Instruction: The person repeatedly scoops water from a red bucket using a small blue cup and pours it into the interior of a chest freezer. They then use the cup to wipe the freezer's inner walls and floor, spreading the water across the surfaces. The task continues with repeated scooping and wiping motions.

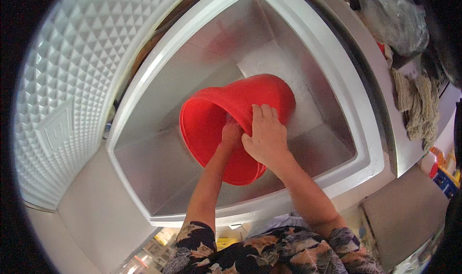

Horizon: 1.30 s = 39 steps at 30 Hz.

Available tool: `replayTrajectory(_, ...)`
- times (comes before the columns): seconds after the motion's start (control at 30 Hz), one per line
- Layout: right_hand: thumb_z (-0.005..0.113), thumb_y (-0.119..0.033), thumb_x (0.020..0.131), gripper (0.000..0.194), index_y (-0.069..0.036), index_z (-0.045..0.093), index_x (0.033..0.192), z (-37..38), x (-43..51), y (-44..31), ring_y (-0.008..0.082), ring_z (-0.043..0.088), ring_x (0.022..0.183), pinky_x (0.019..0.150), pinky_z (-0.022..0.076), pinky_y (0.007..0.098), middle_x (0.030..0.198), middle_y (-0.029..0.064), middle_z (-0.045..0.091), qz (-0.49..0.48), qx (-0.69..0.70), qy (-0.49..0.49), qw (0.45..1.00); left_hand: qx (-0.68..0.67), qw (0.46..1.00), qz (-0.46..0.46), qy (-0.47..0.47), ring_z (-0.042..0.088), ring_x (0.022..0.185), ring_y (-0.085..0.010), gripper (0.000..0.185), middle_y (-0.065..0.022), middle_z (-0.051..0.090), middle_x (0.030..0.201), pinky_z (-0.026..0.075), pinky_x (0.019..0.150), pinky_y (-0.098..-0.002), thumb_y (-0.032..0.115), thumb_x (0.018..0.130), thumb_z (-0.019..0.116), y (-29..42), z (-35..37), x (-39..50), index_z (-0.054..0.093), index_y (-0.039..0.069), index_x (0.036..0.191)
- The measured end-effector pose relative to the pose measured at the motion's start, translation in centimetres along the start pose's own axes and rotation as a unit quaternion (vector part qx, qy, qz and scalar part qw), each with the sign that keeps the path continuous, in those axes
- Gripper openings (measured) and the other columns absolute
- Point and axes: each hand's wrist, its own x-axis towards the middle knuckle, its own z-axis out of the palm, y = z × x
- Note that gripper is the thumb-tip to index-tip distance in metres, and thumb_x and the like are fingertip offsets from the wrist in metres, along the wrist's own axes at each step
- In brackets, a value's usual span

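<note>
A red plastic bucket (267, 93) lies tilted inside a chest freezer (368, 144), its mouth facing the lower left. My right hand (267, 135) grips the bucket's rim from the outside, thumb over the edge and fingers on its outer wall. Into the bucket's mouth reaches my left hand (231, 132); its fingers are in shadow and partly hidden behind the rim, so what they touch does not show clearly. The freezer's metal walls surround the bucket, and a pale raised step (267, 59) lies behind it.
The freezer's raised lid (90, 50), with a diamond-patterned inner side, stands at the left. On a surface at the right lie knitted work gloves (415, 104) and a clear plastic bag (395, 21). A brown-grey box or panel (404, 216) is at the lower right.
</note>
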Motion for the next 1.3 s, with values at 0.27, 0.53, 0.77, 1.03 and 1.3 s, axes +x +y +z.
replayTrajectory(0.27,0.068,-0.019,0.072,0.072,0.008,0.043,0.133,2.8,0.7,1.6,0.0399,0.048,0.117,0.098,0.0457,0.0463,0.123,0.0244,0.050,0.013,0.005,-0.002,1.000,0.078,0.981,-0.038,-0.173,0.061,0.097,-0.0279,0.024,-0.0096,0.068,0.100,0.049,0.085,-0.0362,0.019,0.089,0.061,-3.5,14.2,2.9,0.068,0.007,0.108)
replayTrajectory(0.53,0.075,-0.021,0.069,0.075,0.000,0.045,0.134,1.9,0.3,-1.4,0.0376,0.050,0.119,0.097,0.0459,0.0459,0.123,0.0215,0.051,0.026,0.069,-0.008,0.997,-0.185,0.935,-0.123,-0.277,0.059,0.092,-0.0210,0.023,-0.0060,0.066,0.096,0.047,0.083,-0.0330,0.020,0.090,0.060,-2.6,11.3,0.4,0.067,0.005,0.106)
replayTrajectory(0.77,0.078,-0.021,0.065,0.062,-0.008,0.057,0.122,1.0,-0.6,-1.4,0.0362,0.059,0.104,0.090,0.0488,0.0445,0.110,0.0153,0.059,-0.028,0.082,0.100,0.991,-0.560,0.752,-0.243,-0.250,0.057,0.088,-0.0150,0.023,-0.0028,0.065,0.093,0.045,0.081,-0.0303,0.021,0.091,0.059,-0.6,1.1,-4.2,0.067,0.003,0.104)
replayTrajectory(1.03,0.080,-0.031,0.071,0.054,-0.008,0.060,0.116,-1.4,-1.5,-1.7,0.0365,0.061,0.100,0.088,0.0494,0.0448,0.108,0.0181,0.062,-0.014,0.096,0.131,0.987,-0.610,0.695,-0.364,0.114,0.051,0.076,-0.0106,0.015,-0.0008,0.058,0.079,0.038,0.071,-0.0258,0.018,0.089,0.061,7.3,-20.3,-13.9,0.063,0.004,0.082)
replayTrajectory(1.3,0.069,-0.015,0.067,0.051,-0.007,0.060,0.116,-2.9,-3.1,0.0,0.0386,0.061,0.103,0.092,0.0477,0.0463,0.109,0.0189,0.064,0.022,0.075,0.139,0.987,-0.565,0.672,-0.372,0.303,0.053,0.070,-0.0146,0.021,-0.0018,0.053,0.072,0.048,0.068,-0.0340,0.013,0.091,0.059,4.7,-30.1,-22.9,0.054,0.007,0.072)
